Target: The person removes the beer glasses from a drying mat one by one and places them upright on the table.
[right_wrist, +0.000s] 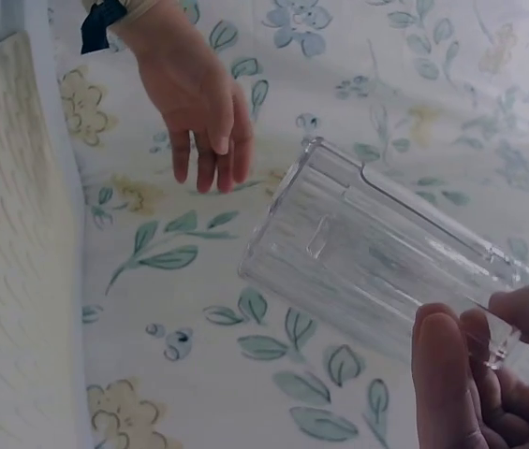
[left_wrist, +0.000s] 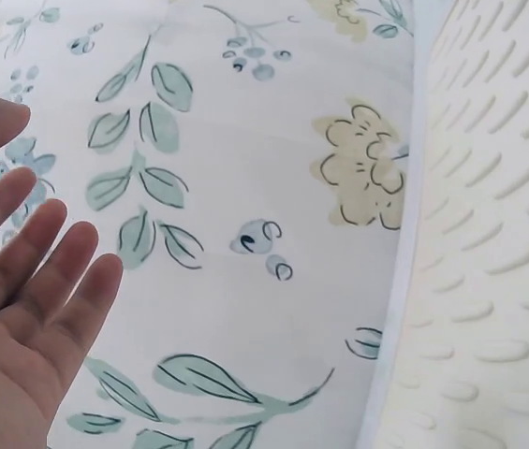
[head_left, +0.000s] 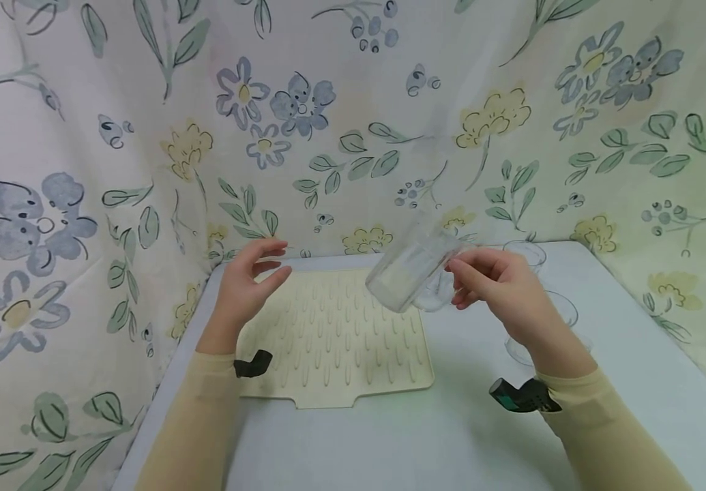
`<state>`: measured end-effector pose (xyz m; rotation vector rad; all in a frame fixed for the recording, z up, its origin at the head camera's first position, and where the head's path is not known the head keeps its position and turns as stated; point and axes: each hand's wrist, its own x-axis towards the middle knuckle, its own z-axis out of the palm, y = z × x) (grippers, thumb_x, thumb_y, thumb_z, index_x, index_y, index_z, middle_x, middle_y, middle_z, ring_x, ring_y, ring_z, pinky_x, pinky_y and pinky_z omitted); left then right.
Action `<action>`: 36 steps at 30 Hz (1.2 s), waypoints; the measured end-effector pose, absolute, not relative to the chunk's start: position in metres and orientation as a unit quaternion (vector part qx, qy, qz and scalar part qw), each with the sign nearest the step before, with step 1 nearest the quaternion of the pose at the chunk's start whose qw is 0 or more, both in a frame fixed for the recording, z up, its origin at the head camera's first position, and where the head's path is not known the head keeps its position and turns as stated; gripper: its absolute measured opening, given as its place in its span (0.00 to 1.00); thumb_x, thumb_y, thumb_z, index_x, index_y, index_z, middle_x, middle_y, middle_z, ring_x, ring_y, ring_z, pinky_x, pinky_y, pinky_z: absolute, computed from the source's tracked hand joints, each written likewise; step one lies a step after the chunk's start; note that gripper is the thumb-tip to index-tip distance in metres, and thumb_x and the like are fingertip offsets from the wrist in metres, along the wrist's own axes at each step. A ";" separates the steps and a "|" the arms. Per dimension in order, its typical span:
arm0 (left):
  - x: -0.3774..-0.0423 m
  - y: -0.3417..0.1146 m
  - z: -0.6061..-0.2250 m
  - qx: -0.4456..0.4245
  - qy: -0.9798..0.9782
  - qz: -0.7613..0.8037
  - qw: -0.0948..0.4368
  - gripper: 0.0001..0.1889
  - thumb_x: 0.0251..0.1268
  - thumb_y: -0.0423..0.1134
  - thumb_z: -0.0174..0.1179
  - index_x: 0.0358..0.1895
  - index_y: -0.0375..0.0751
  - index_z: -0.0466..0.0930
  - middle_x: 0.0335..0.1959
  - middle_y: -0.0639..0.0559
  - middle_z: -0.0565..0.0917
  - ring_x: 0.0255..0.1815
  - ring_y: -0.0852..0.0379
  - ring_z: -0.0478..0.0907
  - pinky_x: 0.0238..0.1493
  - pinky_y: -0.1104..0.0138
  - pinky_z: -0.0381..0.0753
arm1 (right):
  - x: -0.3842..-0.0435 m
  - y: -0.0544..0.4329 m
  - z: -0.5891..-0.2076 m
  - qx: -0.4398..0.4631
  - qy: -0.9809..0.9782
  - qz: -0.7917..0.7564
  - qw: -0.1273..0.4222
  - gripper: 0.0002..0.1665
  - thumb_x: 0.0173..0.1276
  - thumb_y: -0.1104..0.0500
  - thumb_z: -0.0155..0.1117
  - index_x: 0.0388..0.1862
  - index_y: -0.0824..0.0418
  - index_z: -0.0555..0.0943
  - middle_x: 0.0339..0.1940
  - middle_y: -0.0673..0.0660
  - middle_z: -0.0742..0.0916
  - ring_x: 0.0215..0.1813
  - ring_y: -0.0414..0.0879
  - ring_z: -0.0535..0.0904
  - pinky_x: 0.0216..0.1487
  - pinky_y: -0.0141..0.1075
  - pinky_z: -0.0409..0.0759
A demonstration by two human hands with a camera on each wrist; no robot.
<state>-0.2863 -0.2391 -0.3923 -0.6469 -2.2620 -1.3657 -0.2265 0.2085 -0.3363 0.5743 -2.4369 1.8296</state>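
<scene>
My right hand (head_left: pixel 506 290) pinches a tall clear container (head_left: pixel 397 276) near one end, between thumb and fingers. The container is tilted in the air, its other end pointing left and down over the right part of a cream ridged mat (head_left: pixel 334 372). In the right wrist view its walls (right_wrist: pixel 376 262) are transparent and nothing shows inside; the fingers (right_wrist: pixel 442 365) grip its edge. My left hand (head_left: pixel 243 290) is above the mat's left side, fingers spread and gently bent, holding nothing. The left wrist view also shows this hand (left_wrist: pixel 35 309) with bare fingers.
On the right of the white table (head_left: pixel 469 436) stand several clear round vessels, among them one at the back (head_left: pixel 527 254) and one behind my right wrist (head_left: pixel 564 307). Another clear vessel (head_left: pixel 435 293) is partly behind the held container. Floral cloth (head_left: pixel 353 136) encloses the table's back and sides.
</scene>
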 end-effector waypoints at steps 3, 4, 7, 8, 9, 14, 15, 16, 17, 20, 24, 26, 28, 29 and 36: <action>-0.291 -0.246 -0.398 -0.202 -0.821 -0.500 0.188 0.22 0.78 0.31 0.70 0.72 0.40 0.83 0.70 0.43 0.84 0.70 0.43 0.83 0.67 0.72 0.85 | -0.221 0.213 -0.338 0.169 -0.800 0.575 0.029 0.14 0.87 0.52 0.67 0.53 0.63 0.87 0.35 0.57 0.87 0.36 0.55 0.92 0.44 0.42 0.95; -0.293 -0.248 -0.399 -0.191 -0.822 -0.506 0.180 0.22 0.79 0.32 0.70 0.72 0.41 0.83 0.70 0.43 0.84 0.70 0.43 0.83 0.66 0.74 0.84 | -0.220 0.214 -0.338 0.164 -0.805 0.569 0.031 0.14 0.86 0.51 0.67 0.53 0.62 0.87 0.36 0.56 0.87 0.36 0.54 0.92 0.44 0.42 0.95; -0.296 -0.254 -0.403 -0.164 -0.821 -0.523 0.159 0.21 0.81 0.35 0.69 0.72 0.42 0.83 0.71 0.43 0.84 0.72 0.43 0.82 0.65 0.77 0.82 | -0.216 0.220 -0.341 0.153 -0.817 0.554 0.036 0.15 0.86 0.51 0.68 0.55 0.62 0.88 0.37 0.57 0.88 0.36 0.52 0.92 0.43 0.40 0.95; -0.296 -0.255 -0.404 -0.155 -0.822 -0.526 0.154 0.21 0.81 0.36 0.69 0.72 0.43 0.83 0.71 0.43 0.84 0.72 0.44 0.82 0.65 0.77 0.82 | -0.215 0.222 -0.341 0.150 -0.822 0.548 0.038 0.15 0.86 0.51 0.68 0.56 0.62 0.88 0.37 0.57 0.88 0.36 0.52 0.92 0.43 0.39 0.95; -0.297 -0.257 -0.406 -0.147 -0.823 -0.528 0.150 0.21 0.81 0.37 0.69 0.72 0.43 0.83 0.71 0.43 0.84 0.72 0.44 0.82 0.65 0.78 0.81 | -0.214 0.224 -0.342 0.147 -0.826 0.543 0.039 0.15 0.86 0.51 0.68 0.56 0.62 0.88 0.37 0.57 0.88 0.36 0.51 0.93 0.43 0.39 0.95; -0.304 -0.268 -0.416 -0.114 -0.825 -0.537 0.133 0.22 0.83 0.40 0.68 0.72 0.39 0.82 0.71 0.40 0.83 0.72 0.44 0.81 0.65 0.79 0.79 | -0.210 0.233 -0.347 0.132 -0.847 0.514 0.041 0.16 0.86 0.50 0.68 0.57 0.61 0.88 0.39 0.58 0.90 0.37 0.50 0.93 0.44 0.36 0.94; -0.305 -0.271 -0.419 -0.107 -0.826 -0.537 0.130 0.22 0.83 0.41 0.68 0.73 0.39 0.82 0.71 0.39 0.83 0.72 0.45 0.82 0.65 0.79 0.79 | -0.209 0.235 -0.348 0.129 -0.851 0.508 0.040 0.16 0.86 0.49 0.68 0.57 0.60 0.88 0.39 0.59 0.90 0.37 0.50 0.93 0.45 0.36 0.94; -0.307 -0.273 -0.422 -0.100 -0.826 -0.539 0.126 0.22 0.83 0.41 0.67 0.73 0.38 0.81 0.71 0.38 0.83 0.71 0.46 0.82 0.64 0.79 0.79 | -0.208 0.237 -0.349 0.125 -0.856 0.501 0.038 0.16 0.86 0.49 0.68 0.58 0.59 0.88 0.39 0.59 0.90 0.37 0.50 0.93 0.45 0.35 0.93; -0.308 -0.276 -0.426 -0.093 -0.826 -0.542 0.123 0.22 0.84 0.42 0.67 0.73 0.38 0.81 0.71 0.38 0.83 0.70 0.49 0.82 0.64 0.78 0.78 | -0.207 0.239 -0.350 0.120 -0.860 0.494 0.037 0.16 0.86 0.48 0.68 0.58 0.59 0.88 0.40 0.59 0.91 0.37 0.50 0.94 0.45 0.34 0.93; -0.314 -0.285 -0.436 -0.072 -0.829 -0.542 0.118 0.23 0.84 0.44 0.68 0.72 0.38 0.82 0.71 0.39 0.83 0.65 0.57 0.81 0.62 0.77 0.78 | -0.204 0.244 -0.354 0.105 -0.876 0.470 0.032 0.18 0.85 0.45 0.68 0.59 0.56 0.88 0.41 0.58 0.92 0.37 0.47 0.94 0.47 0.31 0.92; -0.318 -0.292 -0.446 -0.045 -0.836 -0.536 0.109 0.23 0.83 0.45 0.68 0.72 0.40 0.82 0.72 0.41 0.83 0.62 0.61 0.80 0.60 0.76 0.77 | -0.199 0.251 -0.362 0.095 -0.889 0.447 0.032 0.19 0.85 0.43 0.68 0.60 0.55 0.88 0.42 0.55 0.94 0.38 0.46 0.94 0.46 0.31 0.91; -0.318 -0.293 -0.449 -0.034 -0.837 -0.537 0.100 0.23 0.84 0.45 0.67 0.73 0.40 0.82 0.73 0.40 0.82 0.63 0.61 0.79 0.60 0.76 0.77 | -0.196 0.254 -0.367 0.094 -0.893 0.439 0.036 0.18 0.85 0.44 0.69 0.60 0.55 0.88 0.42 0.54 0.94 0.38 0.45 0.94 0.45 0.31 0.91; -0.318 -0.294 -0.452 -0.026 -0.838 -0.537 0.093 0.24 0.84 0.46 0.66 0.74 0.39 0.81 0.74 0.39 0.82 0.64 0.60 0.79 0.60 0.76 0.78 | -0.194 0.257 -0.373 0.093 -0.897 0.430 0.044 0.17 0.85 0.45 0.69 0.59 0.55 0.88 0.41 0.53 0.95 0.37 0.44 0.94 0.44 0.30 0.90; -0.318 -0.295 -0.454 -0.024 -0.836 -0.540 0.089 0.24 0.85 0.46 0.66 0.74 0.38 0.80 0.74 0.37 0.81 0.64 0.61 0.79 0.60 0.77 0.78 | -0.192 0.257 -0.375 0.091 -0.899 0.426 0.045 0.17 0.85 0.45 0.69 0.59 0.55 0.89 0.41 0.53 0.95 0.36 0.44 0.94 0.43 0.30 0.90; -0.320 -0.298 -0.464 -0.018 -0.828 -0.556 0.072 0.25 0.86 0.45 0.64 0.76 0.37 0.78 0.76 0.36 0.79 0.61 0.66 0.80 0.61 0.77 0.83 | -0.186 0.259 -0.389 0.077 -0.912 0.400 0.054 0.18 0.84 0.45 0.70 0.57 0.57 0.89 0.40 0.54 0.95 0.35 0.41 0.92 0.39 0.31 0.89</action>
